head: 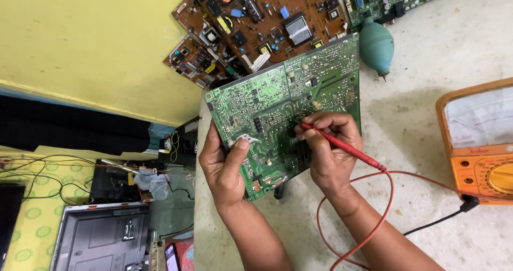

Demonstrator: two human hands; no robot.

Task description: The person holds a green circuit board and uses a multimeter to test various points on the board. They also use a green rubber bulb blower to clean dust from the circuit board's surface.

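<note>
At the desk's left edge, the left hand [227, 167] grips a green board [283, 110], fingers closed; the right hand [328, 151] pinches a red probe [342, 145] onto it, meter [478, 142] alongside. Testing appears underway.

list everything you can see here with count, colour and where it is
green circuit board: 1, green, solder side up, propped at the table's left edge
red probe: 1, red, tip on the green circuit board
red lead: 1, red, looping off the probe across the table
black lead: 1, black, running to the meter
meter: 1, orange, analogue, right edge
brown circuit board: 1, brown, top centre
rubber blower bulb: 1, teal, top of table
table: 1, pale speckled
left hand: 1, gripping the green circuit board's lower edge
right hand: 1, holding the red probe
</note>
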